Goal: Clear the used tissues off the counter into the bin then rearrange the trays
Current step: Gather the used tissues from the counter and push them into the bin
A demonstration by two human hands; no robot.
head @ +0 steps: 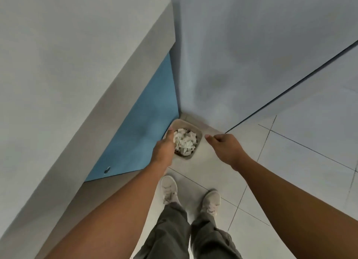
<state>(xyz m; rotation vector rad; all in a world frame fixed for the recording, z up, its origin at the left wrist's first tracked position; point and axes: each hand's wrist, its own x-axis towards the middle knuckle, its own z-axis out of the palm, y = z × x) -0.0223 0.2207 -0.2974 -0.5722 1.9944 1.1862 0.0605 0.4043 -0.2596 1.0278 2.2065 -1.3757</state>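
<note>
The left hand (164,148) is held over the rim of the bin (188,125), with the tissues (186,142) heaped directly beneath it, but its fingers are hidden, so a grip cannot be told. The right hand (224,146), just right of the bin, is loosely curled and nothing is seen in it. Binning is judged nearly done; the counter (77,65), left of both hands, is shown only partly, and step 2, the trays, is left.

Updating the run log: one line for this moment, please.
left hand over bin, grip hidden | right hand beside bin, empty | tissues in bin
</note>
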